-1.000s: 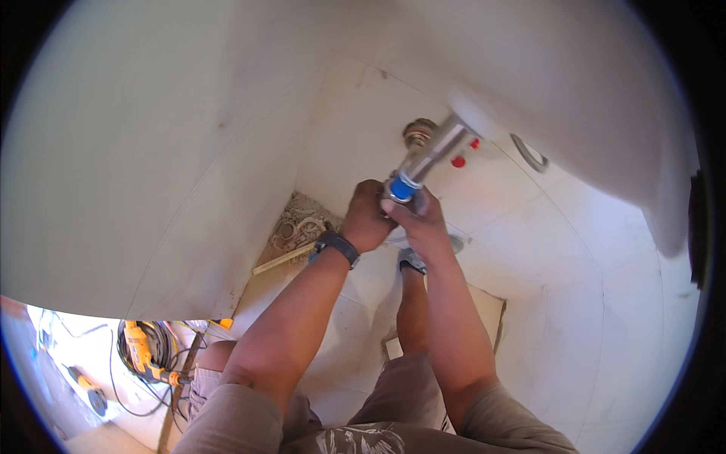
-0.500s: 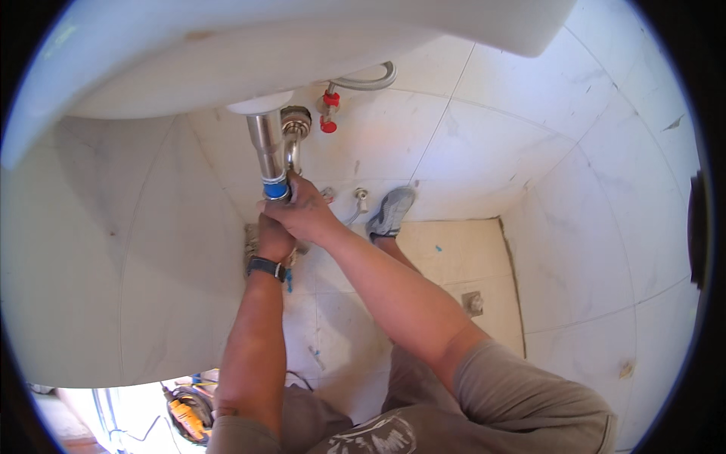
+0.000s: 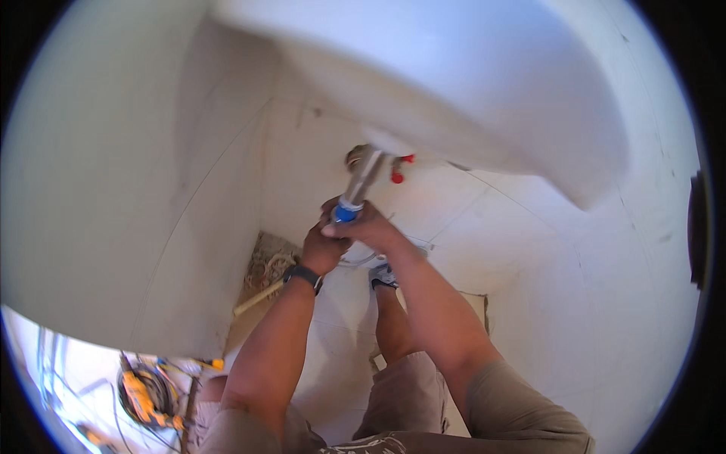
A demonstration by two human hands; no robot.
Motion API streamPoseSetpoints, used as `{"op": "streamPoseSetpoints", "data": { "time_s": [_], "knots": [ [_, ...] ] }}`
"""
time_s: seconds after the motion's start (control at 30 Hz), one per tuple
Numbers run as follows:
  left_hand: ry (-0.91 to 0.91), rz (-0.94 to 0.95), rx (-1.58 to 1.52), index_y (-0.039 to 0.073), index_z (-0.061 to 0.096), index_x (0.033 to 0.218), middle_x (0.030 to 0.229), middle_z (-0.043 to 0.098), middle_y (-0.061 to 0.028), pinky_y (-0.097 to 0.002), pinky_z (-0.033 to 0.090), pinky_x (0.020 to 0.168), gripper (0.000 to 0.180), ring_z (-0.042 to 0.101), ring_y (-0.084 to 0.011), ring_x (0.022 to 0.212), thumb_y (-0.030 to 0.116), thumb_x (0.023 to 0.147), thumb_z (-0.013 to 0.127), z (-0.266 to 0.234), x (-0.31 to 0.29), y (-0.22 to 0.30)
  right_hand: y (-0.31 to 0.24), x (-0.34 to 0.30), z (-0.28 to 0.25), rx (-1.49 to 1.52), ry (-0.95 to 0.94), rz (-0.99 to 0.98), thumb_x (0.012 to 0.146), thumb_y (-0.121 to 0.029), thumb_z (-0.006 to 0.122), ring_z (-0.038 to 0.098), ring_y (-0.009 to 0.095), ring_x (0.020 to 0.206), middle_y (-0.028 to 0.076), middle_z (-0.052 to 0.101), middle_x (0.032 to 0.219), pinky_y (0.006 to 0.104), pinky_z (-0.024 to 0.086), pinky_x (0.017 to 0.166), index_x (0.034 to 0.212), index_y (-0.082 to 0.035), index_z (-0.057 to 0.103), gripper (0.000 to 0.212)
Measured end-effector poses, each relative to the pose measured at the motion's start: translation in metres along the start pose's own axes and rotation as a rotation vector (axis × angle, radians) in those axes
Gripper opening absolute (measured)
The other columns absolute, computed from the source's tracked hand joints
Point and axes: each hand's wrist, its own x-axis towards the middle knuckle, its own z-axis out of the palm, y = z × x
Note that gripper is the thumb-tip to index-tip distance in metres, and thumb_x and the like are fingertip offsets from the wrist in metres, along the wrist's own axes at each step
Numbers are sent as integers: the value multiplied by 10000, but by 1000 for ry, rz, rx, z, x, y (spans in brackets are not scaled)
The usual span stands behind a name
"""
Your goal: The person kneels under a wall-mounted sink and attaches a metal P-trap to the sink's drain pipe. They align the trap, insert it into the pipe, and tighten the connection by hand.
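Beneath a white washbasin [image 3: 484, 83] a chrome drain pipe [image 3: 365, 175] hangs down at a slant. Blue tape or a blue band [image 3: 345, 214] wraps its lower part, with a whitish ring just above. My left hand [image 3: 324, 248], with a dark watch on the wrist, is closed around the pipe's lower end. From the right, my right hand [image 3: 373, 228] curls its fingers about the same spot, touching the left. Between them they hide the bottom of the pipe and whatever joins it there.
Behind the pipe are a round wall fitting [image 3: 353, 157] and a red-handled valve [image 3: 398, 176]. A pale wooden stick [image 3: 259, 298] lies near rubble [image 3: 269, 261] in the left corner. A yellow power tool [image 3: 142, 395] with coiled cable sits lower left. My shoe [image 3: 384, 277] stands on the tiled floor.
The view has swung and tilted, so the basin, pipe and hands appear further right. Both hands stay at the pipe's blue-banded lower end. The wooden stick and more of the power tool now show.
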Motion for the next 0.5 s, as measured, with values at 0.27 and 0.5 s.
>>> {"op": "streamPoseSetpoints", "data": {
  "time_s": [0.27,0.5],
  "knots": [
    [-89,-54,175,57,665,1303,1157,743,-114,-365,550,897,570,706,-208,998,262,805,851,-10,-6,-5,-16,-1,-3,-53,-173,5,732,-119,886,696,219,1128,74,697,1158,364,556,930,1198,-16,671,524],
    [-18,-97,299,18,660,1257,1162,732,-202,-405,549,954,561,705,-336,1102,282,798,846,-6,-8,1,10,12,0,98,-288,-155,799,-76,807,671,317,1153,123,624,1209,461,536,981,1135,-53,642,375]
  ]
}}
